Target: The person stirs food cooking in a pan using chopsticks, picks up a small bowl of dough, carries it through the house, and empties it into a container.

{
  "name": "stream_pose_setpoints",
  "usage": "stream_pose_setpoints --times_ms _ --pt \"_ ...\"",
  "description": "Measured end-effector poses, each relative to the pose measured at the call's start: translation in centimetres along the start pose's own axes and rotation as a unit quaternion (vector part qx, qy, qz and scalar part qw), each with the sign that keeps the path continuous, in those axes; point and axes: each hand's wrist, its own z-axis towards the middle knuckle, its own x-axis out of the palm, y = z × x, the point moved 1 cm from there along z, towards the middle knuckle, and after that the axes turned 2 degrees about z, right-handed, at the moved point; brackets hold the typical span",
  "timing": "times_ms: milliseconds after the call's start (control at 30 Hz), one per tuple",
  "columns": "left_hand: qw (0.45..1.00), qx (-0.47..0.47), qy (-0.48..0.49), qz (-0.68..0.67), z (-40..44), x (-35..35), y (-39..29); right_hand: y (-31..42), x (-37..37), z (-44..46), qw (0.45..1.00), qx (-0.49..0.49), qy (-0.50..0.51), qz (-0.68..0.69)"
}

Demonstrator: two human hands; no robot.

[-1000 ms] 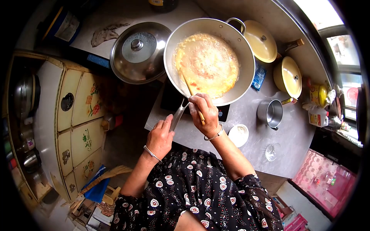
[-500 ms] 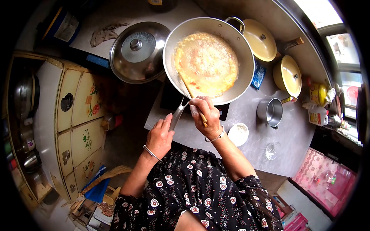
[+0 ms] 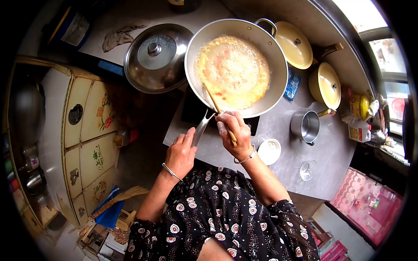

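Note:
A large light grey pan holds bubbling yellowish liquid with small red bits. My left hand is wrapped round the pan's metal handle. Wooden chopsticks are pinched in my right hand, just outside the pan's near rim; their tips reach inside along the left wall. Under the pan shows part of a black cooktop. A white bowl with pale contents sits right of my right wrist.
A steel lid lies left of the pan. On the right are two yellow lidded pots, a blue packet, a metal cup, a clear glass and several bottles by the window. A tiled cabinet stands at the left.
My right hand has shifted slightly down and to the right with the chopsticks. My left hand has stayed on the handle.

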Motion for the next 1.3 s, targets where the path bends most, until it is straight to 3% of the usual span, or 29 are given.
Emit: stream_pose_setpoints --times_ms 533,1300 --pt "0.999 -0.032 0.009 -0.009 0.04 -0.23 -0.37 -0.29 -0.56 -0.69 1.0 0.014 -0.001 0.007" --pt "1.0 -0.003 0.006 0.004 0.03 -0.13 -0.12 0.21 -0.56 -0.24 1.0 0.008 0.017 0.012"
